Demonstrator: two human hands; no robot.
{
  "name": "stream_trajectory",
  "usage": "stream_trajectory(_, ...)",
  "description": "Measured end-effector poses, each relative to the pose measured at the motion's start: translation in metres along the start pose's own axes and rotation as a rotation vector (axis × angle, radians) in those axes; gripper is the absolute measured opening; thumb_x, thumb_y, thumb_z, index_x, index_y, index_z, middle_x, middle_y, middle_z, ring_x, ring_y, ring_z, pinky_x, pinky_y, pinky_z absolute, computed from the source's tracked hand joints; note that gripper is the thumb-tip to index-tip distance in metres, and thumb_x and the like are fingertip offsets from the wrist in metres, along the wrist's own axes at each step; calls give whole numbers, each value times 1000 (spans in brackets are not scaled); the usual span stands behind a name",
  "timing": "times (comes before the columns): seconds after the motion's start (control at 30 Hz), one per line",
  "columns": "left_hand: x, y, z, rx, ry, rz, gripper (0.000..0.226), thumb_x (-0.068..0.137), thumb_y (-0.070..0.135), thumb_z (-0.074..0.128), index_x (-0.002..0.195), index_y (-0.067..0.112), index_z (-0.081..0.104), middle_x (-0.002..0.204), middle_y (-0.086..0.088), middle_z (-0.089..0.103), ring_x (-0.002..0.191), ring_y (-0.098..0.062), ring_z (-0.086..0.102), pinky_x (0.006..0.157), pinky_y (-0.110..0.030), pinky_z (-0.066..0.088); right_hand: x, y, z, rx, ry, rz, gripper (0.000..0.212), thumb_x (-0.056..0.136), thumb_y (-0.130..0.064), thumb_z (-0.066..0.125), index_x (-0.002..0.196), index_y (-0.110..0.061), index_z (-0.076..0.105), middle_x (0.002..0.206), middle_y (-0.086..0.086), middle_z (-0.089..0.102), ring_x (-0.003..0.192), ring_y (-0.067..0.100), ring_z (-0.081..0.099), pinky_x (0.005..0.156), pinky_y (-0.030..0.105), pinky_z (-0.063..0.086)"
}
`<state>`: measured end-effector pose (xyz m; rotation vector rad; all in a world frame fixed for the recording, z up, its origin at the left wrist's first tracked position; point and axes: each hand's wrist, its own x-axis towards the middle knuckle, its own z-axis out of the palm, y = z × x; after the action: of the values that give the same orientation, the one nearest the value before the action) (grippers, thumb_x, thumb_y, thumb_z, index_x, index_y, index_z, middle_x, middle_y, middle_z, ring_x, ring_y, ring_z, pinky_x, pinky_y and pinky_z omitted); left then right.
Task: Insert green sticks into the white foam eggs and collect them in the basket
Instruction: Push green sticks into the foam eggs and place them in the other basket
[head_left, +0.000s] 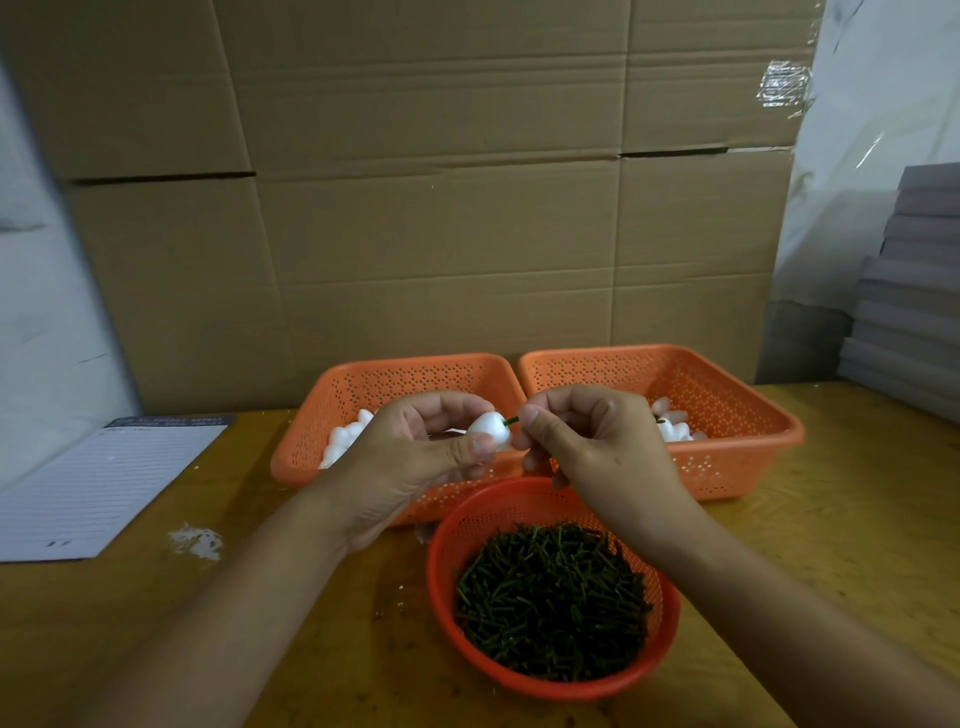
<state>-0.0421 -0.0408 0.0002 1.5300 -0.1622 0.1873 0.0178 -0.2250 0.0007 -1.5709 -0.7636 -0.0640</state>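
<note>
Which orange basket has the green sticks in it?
The round basket nearest the person, in front of the two square baskets, holds the pile of green sticks. The left square basket and the right one hold white foam eggs.

No text can be read. The lined notepad (98, 488), on the table well left of the hands, has a dark header band with blurred lettering and a small dark mark near its lower edge, both too smeared to make out. The cardboard and baskets carry no legible print.
</note>
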Motion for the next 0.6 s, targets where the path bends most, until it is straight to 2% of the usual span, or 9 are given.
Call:
stream_trajectory(0.13, 0, -1, 0, 30, 30, -6, 31, 67, 25, 86, 97, 20, 78, 109, -9, 75, 93, -21, 69, 82, -31, 60, 0, 3, 2, 0, -12, 33, 15, 96, -15, 64, 83, -16, 71, 70, 1, 74, 60, 12, 66, 51, 29, 47)
stream_trajectory(0.33, 0, -2, 0, 103, 47, 7, 34, 68, 28, 85, 100, 19, 77, 111, -10, 75, 101, -22, 72, 85, -30, 60, 1, 6, 1, -14, -32, 37, 21, 97, -17, 63, 78, -14, 73, 70, 12, 72, 61, 24, 65, 50, 29, 47)
stream_trajectory(0.6, 1, -4, 0, 184, 62, 47, 38, 72, 20, 83, 108, 8, 73, 107, -11, 76, 100, -23, 73, 86, -30, 59, 1, 6, 0, 30, -47, 87, 18, 96, -14, 63, 82, -12, 72, 69, 7, 73, 57, 11, 65, 47, 21, 48)
